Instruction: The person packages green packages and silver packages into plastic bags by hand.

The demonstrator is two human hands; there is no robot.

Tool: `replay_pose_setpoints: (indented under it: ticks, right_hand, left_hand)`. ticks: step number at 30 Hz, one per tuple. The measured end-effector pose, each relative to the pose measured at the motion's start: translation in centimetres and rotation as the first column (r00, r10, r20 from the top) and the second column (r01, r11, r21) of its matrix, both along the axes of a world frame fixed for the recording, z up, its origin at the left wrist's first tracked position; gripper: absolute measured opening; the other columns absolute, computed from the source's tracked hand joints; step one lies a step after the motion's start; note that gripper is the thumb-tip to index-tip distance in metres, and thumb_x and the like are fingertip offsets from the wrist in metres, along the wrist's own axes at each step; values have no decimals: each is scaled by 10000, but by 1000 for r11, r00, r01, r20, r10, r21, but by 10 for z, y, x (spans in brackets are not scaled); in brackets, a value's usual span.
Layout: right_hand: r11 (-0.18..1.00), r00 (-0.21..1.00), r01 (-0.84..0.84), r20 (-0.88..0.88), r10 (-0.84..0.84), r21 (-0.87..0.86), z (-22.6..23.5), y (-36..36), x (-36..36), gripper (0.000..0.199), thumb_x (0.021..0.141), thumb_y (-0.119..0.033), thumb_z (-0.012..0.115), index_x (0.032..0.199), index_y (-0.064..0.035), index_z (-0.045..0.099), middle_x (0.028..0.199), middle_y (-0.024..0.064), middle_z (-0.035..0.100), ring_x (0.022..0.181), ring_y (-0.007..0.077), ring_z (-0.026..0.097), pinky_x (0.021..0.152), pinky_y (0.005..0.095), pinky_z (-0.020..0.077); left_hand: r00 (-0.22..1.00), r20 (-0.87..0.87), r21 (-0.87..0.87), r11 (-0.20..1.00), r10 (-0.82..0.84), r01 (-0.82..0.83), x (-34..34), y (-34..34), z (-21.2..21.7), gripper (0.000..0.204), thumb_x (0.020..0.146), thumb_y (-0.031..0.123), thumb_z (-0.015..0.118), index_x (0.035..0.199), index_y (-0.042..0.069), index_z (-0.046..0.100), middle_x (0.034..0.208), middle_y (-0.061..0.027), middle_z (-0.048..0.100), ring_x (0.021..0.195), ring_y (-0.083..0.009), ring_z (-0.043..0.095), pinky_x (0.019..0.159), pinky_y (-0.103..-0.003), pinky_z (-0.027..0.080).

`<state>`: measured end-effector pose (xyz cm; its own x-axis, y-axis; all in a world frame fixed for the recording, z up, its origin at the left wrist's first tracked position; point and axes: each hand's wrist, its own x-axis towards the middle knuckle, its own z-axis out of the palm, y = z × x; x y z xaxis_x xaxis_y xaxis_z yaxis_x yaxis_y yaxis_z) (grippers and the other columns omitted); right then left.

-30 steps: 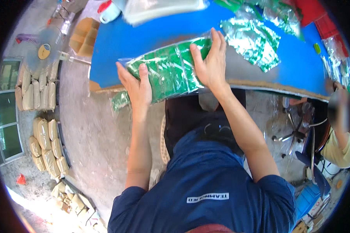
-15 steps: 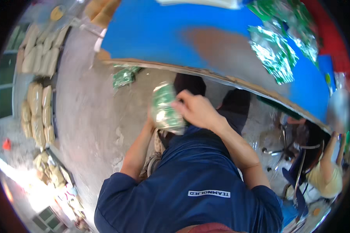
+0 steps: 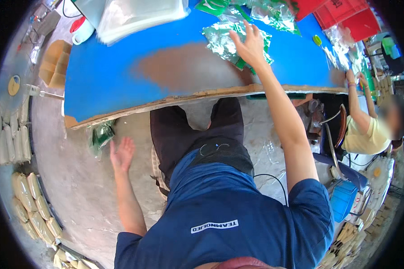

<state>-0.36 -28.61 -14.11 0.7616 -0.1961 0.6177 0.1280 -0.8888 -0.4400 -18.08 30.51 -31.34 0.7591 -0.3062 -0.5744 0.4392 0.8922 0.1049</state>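
My right hand [image 3: 250,45] is stretched over the blue table with its fingers spread. Just beneath it lies a pile of shiny green-and-silver plastic packets [image 3: 222,41]; whether the fingertips touch them I cannot tell. Low on the left, beyond the table's front edge, my left hand [image 3: 122,154] is open and holds nothing. Beside its fingertips, some green packets [image 3: 102,133] show below the table's left corner, slightly blurred. More green and clear packets [image 3: 274,15] lie farther back on the table.
The blue table [image 3: 103,76] has a worn brown patch and a rough front edge. On it are a stack of clear plastic sheets [image 3: 141,18], a white mug [image 3: 82,30] with red and red bins [image 3: 341,13]. A co-worker [image 3: 366,130] sits at the right. Filled bags [image 3: 33,201] line the left.
The green packet that was between my hands has left them. My right hand has moved out over the table pile, and my left hand has moved left and opened. The view has turned.
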Motion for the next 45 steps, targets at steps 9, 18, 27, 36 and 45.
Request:
replay_pose_setpoints:
  ticks: [9,18,27,36,45]
  right_hand:
    - [786,876,-476,-291,385,-393,-5,40,0,677,946,-619,450,1446,-162,445,1439,287,407,1362,496,331,1104,635,254]
    - [807,829,-517,-398,392,-284,27,108,-125,686,901,-533,592,1358,-30,497,1455,257,418,1379,475,332,1112,646,237]
    - [923,957,-265,-195,215,-280,28,131,-109,488,948,-398,580,1254,-17,557,1348,231,534,1315,390,460,1134,510,305]
    - [948,950,-201,-286,127,-245,19,132,-107,590,956,-452,547,1272,45,539,1359,336,457,1275,514,411,1066,622,293]
    - [795,811,-308,-293,507,522,43,124,-106,310,944,-292,608,974,16,610,1071,236,602,1034,424,573,880,476,469]
  left_hand:
    - [740,313,361,795,-595,487,7,-213,118,580,1013,483,465,1276,-29,537,1188,-210,638,1114,-310,623,986,-435,493]
    - [801,297,634,735,-519,241,36,-239,152,510,1022,443,480,1196,-28,569,1077,-160,672,983,-250,667,908,-388,538]
    - [923,259,685,728,-286,34,33,-247,159,265,918,107,692,1140,-24,629,1106,-113,690,959,-165,677,795,-330,590]
    - [943,255,659,752,-213,-8,31,-235,155,424,875,66,736,1233,-81,563,1186,-145,654,1043,-217,649,931,-367,516]
    - [865,276,614,769,-418,176,40,-253,156,395,882,80,730,1220,-64,583,1189,-130,661,1061,-206,651,934,-362,526]
